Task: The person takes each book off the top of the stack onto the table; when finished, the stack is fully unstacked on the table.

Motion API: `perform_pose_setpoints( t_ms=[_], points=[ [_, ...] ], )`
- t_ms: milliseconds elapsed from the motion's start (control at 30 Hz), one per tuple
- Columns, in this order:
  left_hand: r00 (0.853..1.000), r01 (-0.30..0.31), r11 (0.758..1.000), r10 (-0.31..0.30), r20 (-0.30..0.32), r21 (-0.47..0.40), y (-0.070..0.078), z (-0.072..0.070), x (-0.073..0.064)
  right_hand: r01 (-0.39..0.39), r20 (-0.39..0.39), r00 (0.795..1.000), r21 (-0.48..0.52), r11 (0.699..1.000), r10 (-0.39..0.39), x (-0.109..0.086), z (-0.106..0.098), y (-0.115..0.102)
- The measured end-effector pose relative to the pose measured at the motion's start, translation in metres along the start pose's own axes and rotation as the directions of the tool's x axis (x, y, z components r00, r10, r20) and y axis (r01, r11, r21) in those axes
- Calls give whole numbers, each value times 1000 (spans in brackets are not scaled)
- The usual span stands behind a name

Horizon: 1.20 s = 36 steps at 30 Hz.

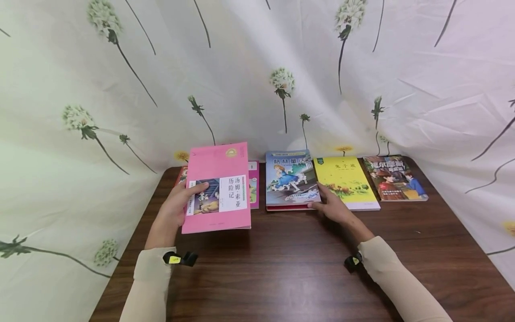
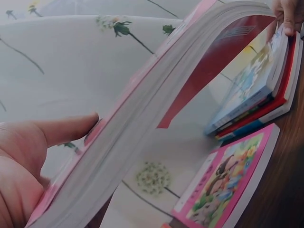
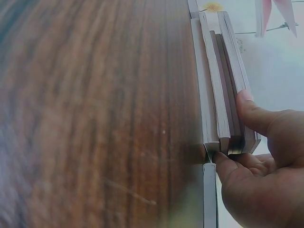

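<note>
My left hand point(image 1: 177, 208) holds a pink paperback book point(image 1: 217, 161) up above the table, thumb across its front cover. In the left wrist view the pages of this book point(image 2: 137, 109) fan slightly and its back cover hangs apart. My right hand point(image 1: 335, 206) is at the right edge of a stack of books, topped by a blue storybook point(image 1: 287, 179) with a girl on its cover. The right wrist view shows the thumb point(image 3: 256, 111) on the top book and the fingers curled against the side of the stack point(image 3: 218, 90). Fingertips there are partly hidden.
Right of the stack lie a yellow book point(image 1: 348, 181) and a book with cartoon figures point(image 1: 396, 179). Behind the raised book, a pink-bordered book point(image 2: 228, 180) and a red one point(image 1: 182, 173) are partly covered. A flowered cloth point(image 1: 249, 89) hangs behind the brown table point(image 1: 273, 268).
</note>
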State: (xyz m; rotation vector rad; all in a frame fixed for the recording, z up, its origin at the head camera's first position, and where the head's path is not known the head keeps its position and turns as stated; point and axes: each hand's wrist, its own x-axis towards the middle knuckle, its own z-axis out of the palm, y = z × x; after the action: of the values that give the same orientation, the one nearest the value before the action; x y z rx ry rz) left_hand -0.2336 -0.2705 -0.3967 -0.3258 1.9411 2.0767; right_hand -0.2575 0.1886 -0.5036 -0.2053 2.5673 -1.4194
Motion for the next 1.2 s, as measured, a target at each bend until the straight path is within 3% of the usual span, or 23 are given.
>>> perform_pose_setpoints(
  t_ms=[233,800,1200],
  points=[
    [999,-11,999,12,-31,36,-3,-13,-12,-16,-1,1000,-3,1000,16,0,1,1],
    [1000,9,995,-7,-23,98,-20,-47,-39,26,-6,1000,0,1000,-26,1,1,4],
    [995,86,992,-82,-49,87,-35,-73,-56,25,-7,1000,4,1000,-25,1,0,4]
  ],
)
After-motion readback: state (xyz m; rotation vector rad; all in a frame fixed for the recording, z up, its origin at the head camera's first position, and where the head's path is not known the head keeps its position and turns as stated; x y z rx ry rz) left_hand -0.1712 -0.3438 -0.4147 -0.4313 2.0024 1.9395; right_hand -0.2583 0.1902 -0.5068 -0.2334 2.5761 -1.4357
